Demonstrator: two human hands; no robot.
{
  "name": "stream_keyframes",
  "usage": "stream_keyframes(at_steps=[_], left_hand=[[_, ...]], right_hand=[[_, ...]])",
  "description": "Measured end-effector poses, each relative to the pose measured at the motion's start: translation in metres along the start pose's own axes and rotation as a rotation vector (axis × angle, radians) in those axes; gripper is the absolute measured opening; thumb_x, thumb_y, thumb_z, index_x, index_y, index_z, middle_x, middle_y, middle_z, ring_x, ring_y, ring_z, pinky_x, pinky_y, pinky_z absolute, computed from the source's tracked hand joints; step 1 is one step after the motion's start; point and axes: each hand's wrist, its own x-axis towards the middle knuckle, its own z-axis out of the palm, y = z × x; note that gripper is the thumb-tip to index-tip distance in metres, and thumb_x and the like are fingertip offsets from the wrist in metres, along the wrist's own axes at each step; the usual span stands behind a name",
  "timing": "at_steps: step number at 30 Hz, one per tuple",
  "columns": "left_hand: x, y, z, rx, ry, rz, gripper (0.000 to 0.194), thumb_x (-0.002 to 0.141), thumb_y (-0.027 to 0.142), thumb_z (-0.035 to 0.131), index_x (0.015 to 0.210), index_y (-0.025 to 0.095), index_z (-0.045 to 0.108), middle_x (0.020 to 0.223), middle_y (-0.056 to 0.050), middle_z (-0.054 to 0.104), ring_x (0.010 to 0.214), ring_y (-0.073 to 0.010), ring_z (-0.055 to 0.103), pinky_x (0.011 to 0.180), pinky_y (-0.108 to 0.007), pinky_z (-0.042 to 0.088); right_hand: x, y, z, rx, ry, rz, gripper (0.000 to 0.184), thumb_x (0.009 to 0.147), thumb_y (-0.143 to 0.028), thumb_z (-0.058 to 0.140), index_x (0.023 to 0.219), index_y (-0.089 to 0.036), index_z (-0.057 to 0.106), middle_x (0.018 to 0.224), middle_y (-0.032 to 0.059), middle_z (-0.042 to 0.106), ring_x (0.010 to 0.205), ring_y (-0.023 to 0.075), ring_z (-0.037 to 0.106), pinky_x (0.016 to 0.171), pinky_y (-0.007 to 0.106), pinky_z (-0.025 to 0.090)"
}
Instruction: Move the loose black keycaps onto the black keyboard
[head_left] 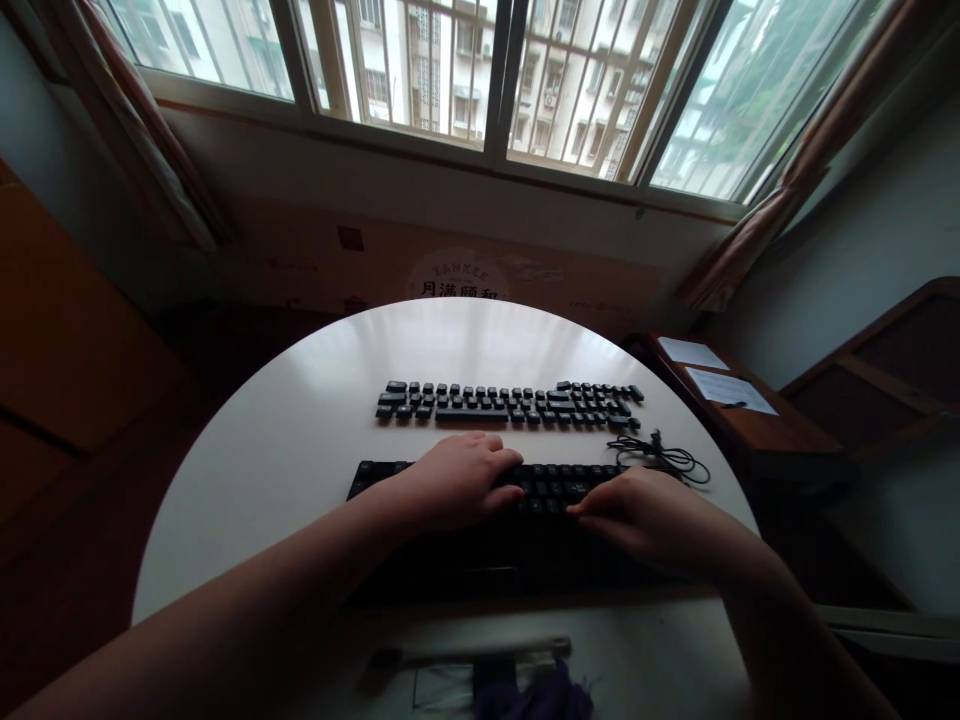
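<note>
A black keyboard (551, 490) lies on a round white table (247, 450), its upper rows fitted with keycaps and its lower part bare and dark. My left hand (466, 478) rests over the keyboard's middle, fingers stretched across the keys and thumb apart. At the right end of the lowest fitted row, my right hand (637, 508) pinches at a keycap, which the fingers mostly hide. Loose black keycaps (510, 402) stand in rows behind the keyboard, among them a long space bar (472, 414).
A coiled black cable (667, 458) lies right of the keyboard. Near the front edge are a blurred brush (480, 655) and a purple cloth (532, 697). Papers (727, 388) lie on a wooden surface at right. Barred windows and a large carton (300, 260) are beyond the table.
</note>
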Motion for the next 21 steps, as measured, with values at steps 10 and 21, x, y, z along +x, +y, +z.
stream_keyframes(at_steps=[10,21], left_hand=[[-0.008,0.034,0.017,0.050,0.037,0.217,0.059,0.097,0.059,0.045,0.150,0.033,0.042,0.163,-0.013,0.028,0.150,-0.0370,0.022,0.117,-0.059,0.022],[-0.006,0.033,0.018,-0.040,-0.059,0.258,0.067,0.098,0.062,0.041,0.153,0.024,0.040,0.163,-0.015,0.024,0.152,-0.0359,0.016,0.119,-0.061,0.016]], right_hand=[[0.011,0.051,-0.001,0.248,0.654,-0.104,0.027,0.097,-0.038,0.055,0.096,-0.020,0.075,0.089,0.0057,0.078,0.081,0.0221,0.072,0.072,0.031,0.054],[0.034,0.044,-0.003,-0.092,0.760,-0.096,0.023,0.096,-0.029,0.054,0.084,-0.020,0.071,0.078,0.0060,0.071,0.080,0.0229,0.063,0.076,0.036,0.049]])
